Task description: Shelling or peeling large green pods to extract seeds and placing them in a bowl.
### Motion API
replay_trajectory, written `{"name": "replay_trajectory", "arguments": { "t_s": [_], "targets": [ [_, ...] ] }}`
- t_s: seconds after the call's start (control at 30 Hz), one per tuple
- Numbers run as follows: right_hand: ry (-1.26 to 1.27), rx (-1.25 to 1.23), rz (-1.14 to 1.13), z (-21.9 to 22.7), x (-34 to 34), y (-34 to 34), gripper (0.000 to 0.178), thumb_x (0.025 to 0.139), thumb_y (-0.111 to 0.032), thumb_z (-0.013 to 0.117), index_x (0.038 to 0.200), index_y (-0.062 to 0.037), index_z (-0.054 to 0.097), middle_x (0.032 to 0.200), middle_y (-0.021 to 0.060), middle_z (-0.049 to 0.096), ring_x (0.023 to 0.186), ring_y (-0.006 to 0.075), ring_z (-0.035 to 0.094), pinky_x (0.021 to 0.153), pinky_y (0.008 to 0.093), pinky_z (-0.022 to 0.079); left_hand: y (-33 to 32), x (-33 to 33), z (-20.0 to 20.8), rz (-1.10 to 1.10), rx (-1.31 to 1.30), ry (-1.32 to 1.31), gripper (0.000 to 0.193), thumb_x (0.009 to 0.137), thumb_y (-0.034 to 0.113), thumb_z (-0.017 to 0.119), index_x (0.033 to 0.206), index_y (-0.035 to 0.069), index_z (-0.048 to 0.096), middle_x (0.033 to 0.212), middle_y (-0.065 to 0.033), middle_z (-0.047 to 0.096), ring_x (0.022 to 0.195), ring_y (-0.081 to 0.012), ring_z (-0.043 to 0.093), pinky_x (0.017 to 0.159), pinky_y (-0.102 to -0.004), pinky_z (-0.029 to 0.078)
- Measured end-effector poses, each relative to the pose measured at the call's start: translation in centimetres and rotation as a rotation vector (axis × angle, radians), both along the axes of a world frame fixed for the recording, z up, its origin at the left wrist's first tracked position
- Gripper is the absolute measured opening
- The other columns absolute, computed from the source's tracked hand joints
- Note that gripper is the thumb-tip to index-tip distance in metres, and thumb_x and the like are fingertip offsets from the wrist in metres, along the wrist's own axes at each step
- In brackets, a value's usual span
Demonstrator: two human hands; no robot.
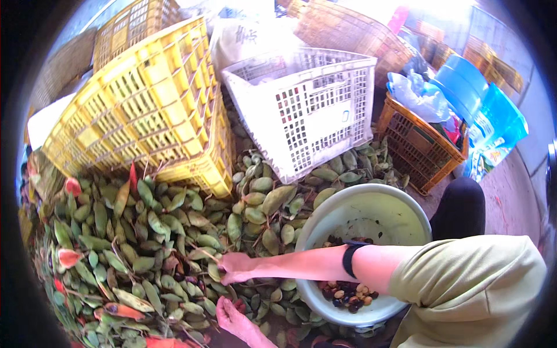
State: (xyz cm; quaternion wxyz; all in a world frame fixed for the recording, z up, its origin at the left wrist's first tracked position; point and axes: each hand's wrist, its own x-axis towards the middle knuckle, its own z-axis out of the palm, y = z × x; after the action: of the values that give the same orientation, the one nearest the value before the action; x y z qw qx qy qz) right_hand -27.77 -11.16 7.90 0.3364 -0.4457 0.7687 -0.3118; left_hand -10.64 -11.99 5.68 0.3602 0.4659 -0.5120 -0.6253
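My right hand (237,267) reaches in from the right over a heap of green pods (156,226). Its fingers are closed on a pod, and a thin brown stem (202,252) sticks out past the fingertips. Just below, nearer the lower edge, my left hand (235,320) lies with its fingers curled; a dark red piece shows beside them, but what they hold I cannot make out. Under my right forearm stands a pale round basin (406,209), with brown, tan and dark seeds (351,296) on its bottom.
Behind the heap stand a stack of yellow crates (133,98) and a white crate (325,110). A brown crate (420,142) with plastic bags and a blue tub (461,81) are at the right. Orange-red pods (68,257) lie among the green. My dark knee (461,206) is beside the basin.
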Motion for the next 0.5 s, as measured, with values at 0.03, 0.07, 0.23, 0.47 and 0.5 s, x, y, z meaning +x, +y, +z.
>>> {"name": "replay_trajectory", "arguments": {
  "t_s": [0.03, 0.07, 0.23, 0.47, 0.5],
  "targets": [
    [-0.236, 0.005, -0.051, 0.0, -0.4, 1.3, 0.024, 0.071, -0.023, 0.071, 0.082, -0.0016, 0.065, 0.074, 0.0128, 0.063, 0.067, 0.0265, 0.063, 0.060, 0.0389, 0.051, 0.3, -0.5, 0.6, -0.018, 0.043, 0.009, 0.023, 0.091, 0.013, 0.059, 0.109, 0.000, 0.057, 0.090, -0.0070, 0.062, 0.069, -0.0152, 0.061, 0.055, -0.0249, 0.050],
    [-0.222, -0.029, 0.020, 0.2, -0.2, 2.5, 0.029, 0.069, -0.025, 0.071, 0.085, -0.0018, 0.064, 0.075, 0.0136, 0.064, 0.065, 0.0269, 0.062, 0.058, 0.0406, 0.048, 0.7, -0.8, 1.5, -0.032, 0.085, 0.019, 0.025, 0.090, 0.016, 0.061, 0.110, 0.001, 0.056, 0.091, -0.0069, 0.062, 0.070, -0.0154, 0.062, 0.056, -0.0248, 0.051],
    [0.094, -0.131, 0.275, 2.2, 2.6, 10.1, 0.038, 0.073, -0.031, 0.069, 0.090, 0.0017, 0.056, 0.070, 0.0175, 0.060, 0.070, 0.0381, 0.061, 0.061, 0.0442, 0.046, 4.4, -1.2, 9.4, -0.312, 0.102, -0.237, 0.048, 0.093, 0.026, 0.057, 0.128, -0.006, 0.050, 0.114, -0.0180, 0.061, 0.100, -0.0253, 0.058, 0.084, -0.0353, 0.048],
    [-0.037, -0.324, 0.102, 6.9, 2.2, 21.0, 0.033, 0.093, -0.033, 0.053, 0.092, -0.0009, 0.046, 0.065, 0.0203, 0.056, 0.062, 0.0428, 0.057, 0.054, 0.0478, 0.042, 9.5, -2.0, 9.2, -0.632, 0.239, 0.103, 0.032, 0.092, 0.019, 0.058, 0.117, 0.000, 0.053, 0.103, -0.0110, 0.060, 0.090, -0.0202, 0.058, 0.073, -0.0306, 0.050],
    [0.006, -0.314, 0.046, 6.3, 2.2, 22.1, 0.031, 0.096, -0.032, 0.049, 0.093, -0.0014, 0.046, 0.065, 0.0204, 0.055, 0.060, 0.0427, 0.056, 0.053, 0.0470, 0.043, 9.6, -2.5, 7.4, -0.706, 0.319, 0.087, 0.029, 0.092, 0.017, 0.056, 0.116, 0.001, 0.054, 0.103, -0.0106, 0.059, 0.090, -0.0201, 0.058, 0.073, -0.0305, 0.050]
  ]
}}
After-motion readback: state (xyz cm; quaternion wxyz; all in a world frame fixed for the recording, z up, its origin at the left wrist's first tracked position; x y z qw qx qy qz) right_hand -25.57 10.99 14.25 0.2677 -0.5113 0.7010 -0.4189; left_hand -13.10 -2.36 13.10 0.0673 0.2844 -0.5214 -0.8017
